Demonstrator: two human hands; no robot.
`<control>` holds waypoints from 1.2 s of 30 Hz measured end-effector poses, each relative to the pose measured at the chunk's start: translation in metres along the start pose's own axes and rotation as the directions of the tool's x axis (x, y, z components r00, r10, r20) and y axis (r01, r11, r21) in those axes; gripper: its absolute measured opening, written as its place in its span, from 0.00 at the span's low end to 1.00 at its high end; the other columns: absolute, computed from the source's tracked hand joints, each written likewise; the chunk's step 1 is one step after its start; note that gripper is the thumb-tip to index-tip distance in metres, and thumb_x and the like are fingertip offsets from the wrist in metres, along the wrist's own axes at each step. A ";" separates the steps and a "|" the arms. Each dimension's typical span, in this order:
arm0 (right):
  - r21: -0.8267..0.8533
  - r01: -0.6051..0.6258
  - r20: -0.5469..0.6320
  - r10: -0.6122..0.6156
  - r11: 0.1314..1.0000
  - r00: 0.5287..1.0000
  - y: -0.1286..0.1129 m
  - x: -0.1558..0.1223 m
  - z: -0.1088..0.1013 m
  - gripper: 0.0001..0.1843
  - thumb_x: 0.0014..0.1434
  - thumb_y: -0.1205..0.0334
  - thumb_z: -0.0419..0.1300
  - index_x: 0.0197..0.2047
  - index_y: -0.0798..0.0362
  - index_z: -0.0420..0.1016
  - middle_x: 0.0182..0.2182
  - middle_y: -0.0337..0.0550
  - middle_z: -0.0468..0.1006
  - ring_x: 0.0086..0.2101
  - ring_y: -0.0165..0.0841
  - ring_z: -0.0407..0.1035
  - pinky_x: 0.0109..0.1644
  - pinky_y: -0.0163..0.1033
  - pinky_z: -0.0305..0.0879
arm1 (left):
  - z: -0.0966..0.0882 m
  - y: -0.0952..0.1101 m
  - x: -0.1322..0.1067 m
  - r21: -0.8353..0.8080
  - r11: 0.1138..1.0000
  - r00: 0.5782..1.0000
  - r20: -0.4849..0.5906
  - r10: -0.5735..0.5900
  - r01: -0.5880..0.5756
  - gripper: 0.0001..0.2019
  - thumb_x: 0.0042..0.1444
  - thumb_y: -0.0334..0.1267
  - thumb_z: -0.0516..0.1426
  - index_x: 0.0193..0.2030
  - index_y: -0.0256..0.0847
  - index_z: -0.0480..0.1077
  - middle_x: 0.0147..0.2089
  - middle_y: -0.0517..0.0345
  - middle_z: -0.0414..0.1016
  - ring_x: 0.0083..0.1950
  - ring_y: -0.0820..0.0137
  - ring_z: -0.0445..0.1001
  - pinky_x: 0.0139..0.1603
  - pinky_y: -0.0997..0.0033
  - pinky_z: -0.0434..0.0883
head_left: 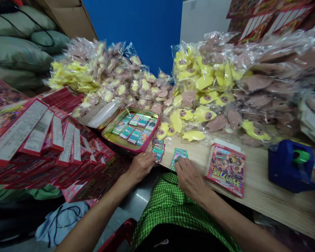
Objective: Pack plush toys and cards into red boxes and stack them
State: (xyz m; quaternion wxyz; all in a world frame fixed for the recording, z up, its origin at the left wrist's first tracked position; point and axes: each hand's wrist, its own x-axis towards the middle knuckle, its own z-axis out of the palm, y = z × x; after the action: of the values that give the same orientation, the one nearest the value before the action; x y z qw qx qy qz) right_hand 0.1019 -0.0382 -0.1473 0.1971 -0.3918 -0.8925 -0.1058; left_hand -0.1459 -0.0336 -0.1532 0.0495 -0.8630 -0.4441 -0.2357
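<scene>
My left hand [140,167] sits at the table edge with its fingertips on a small stack of printed cards [158,151]. My right hand [190,176] lies over a second, fanned stack of teal cards [179,157], its fingers pressing on top. Between the two stacks is a narrow strip of the wooden table [265,189]. Behind them, a pink-rimmed tin tray [136,148] holds several rows of similar cards. To the right of my right hand lies a red printed card box [225,170].
Clear plastic bags of yellow and pink soft toys [207,91] are heaped along the back of the table. Stacked red boxes [42,136] fill the left side. A blue tape dispenser [291,166] stands at the right, and grey sacks [18,52] are piled at far left.
</scene>
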 end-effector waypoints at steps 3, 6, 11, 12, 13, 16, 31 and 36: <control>0.039 -0.011 -0.007 0.012 0.999 1.000 0.003 0.002 -0.006 0.15 0.52 0.82 0.54 0.36 0.54 0.71 0.34 0.50 0.70 0.37 0.44 0.59 0.41 0.44 0.57 | -0.006 0.004 0.002 -0.015 1.000 0.999 0.040 -0.016 0.016 0.10 0.68 0.31 0.55 0.48 0.41 0.78 0.49 0.49 0.85 0.49 0.63 0.84 0.45 0.65 0.80; 0.058 -0.018 -0.026 0.019 0.998 0.999 0.005 0.006 -0.009 0.14 0.51 0.82 0.54 0.35 0.55 0.71 0.33 0.50 0.69 0.37 0.44 0.58 0.41 0.45 0.57 | -0.014 0.012 0.009 -0.048 0.992 0.991 -0.061 -0.118 0.115 0.14 0.68 0.30 0.53 0.52 0.42 0.78 0.52 0.49 0.84 0.52 0.63 0.83 0.52 0.63 0.80; 0.046 -0.027 -0.043 0.029 0.999 0.999 0.013 0.015 -0.010 0.13 0.54 0.81 0.52 0.35 0.54 0.70 0.32 0.50 0.70 0.36 0.43 0.59 0.40 0.45 0.57 | -0.029 0.035 0.036 -0.341 0.879 0.780 -0.423 -0.460 0.333 0.08 0.67 0.35 0.58 0.47 0.41 0.80 0.44 0.52 0.84 0.45 0.67 0.82 0.49 0.69 0.78; 0.053 -0.062 -0.063 0.065 0.997 0.996 0.020 0.018 -0.012 0.13 0.56 0.80 0.51 0.35 0.54 0.69 0.32 0.50 0.70 0.35 0.43 0.60 0.40 0.45 0.57 | -0.032 0.039 0.043 -0.461 0.811 0.709 -0.430 -0.559 0.359 0.08 0.66 0.37 0.60 0.46 0.40 0.80 0.42 0.54 0.84 0.42 0.68 0.82 0.46 0.71 0.78; 0.078 -0.115 -0.092 0.122 0.990 0.988 0.027 0.023 -0.015 0.12 0.58 0.79 0.50 0.34 0.53 0.67 0.31 0.50 0.70 0.35 0.43 0.60 0.39 0.44 0.57 | -0.034 0.043 0.049 -0.594 0.713 0.636 -0.396 -0.662 0.372 0.08 0.65 0.39 0.61 0.44 0.40 0.80 0.39 0.55 0.83 0.39 0.69 0.81 0.43 0.72 0.77; 0.252 -0.315 -0.157 0.360 0.915 0.920 0.055 0.037 -0.026 0.09 0.63 0.73 0.49 0.34 0.50 0.62 0.29 0.45 0.68 0.31 0.39 0.61 0.35 0.41 0.54 | -0.034 0.050 0.066 -0.896 0.331 0.486 -0.157 -0.860 0.297 0.13 0.59 0.47 0.66 0.40 0.38 0.80 0.35 0.59 0.80 0.33 0.72 0.77 0.37 0.74 0.76; 0.270 -0.166 0.075 0.151 0.948 0.986 0.025 0.005 -0.020 0.11 0.55 0.78 0.53 0.35 0.54 0.70 0.35 0.50 0.75 0.37 0.41 0.67 0.42 0.44 0.65 | -0.035 0.055 0.085 -0.961 0.075 0.495 0.069 -0.866 0.265 0.17 0.43 0.46 0.74 0.33 0.36 0.79 0.27 0.62 0.76 0.27 0.77 0.70 0.29 0.78 0.68; 0.833 -0.508 0.317 0.565 0.217 0.762 0.086 0.025 -0.057 0.15 0.62 0.50 0.57 0.31 0.52 0.70 0.28 0.44 0.74 0.29 0.35 0.69 0.36 0.42 0.71 | -0.011 0.076 0.115 -0.925 -0.007 0.667 0.280 -0.691 0.380 0.17 0.44 0.47 0.72 0.32 0.37 0.75 0.24 0.61 0.75 0.23 0.76 0.69 0.25 0.77 0.66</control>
State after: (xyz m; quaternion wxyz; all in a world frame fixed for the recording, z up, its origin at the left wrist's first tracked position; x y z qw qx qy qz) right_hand 0.1656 0.0161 -0.0818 0.4190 -0.5068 -0.6109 0.4409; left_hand -0.0334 0.0028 -0.0824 -0.5124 -0.4245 -0.4945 -0.5591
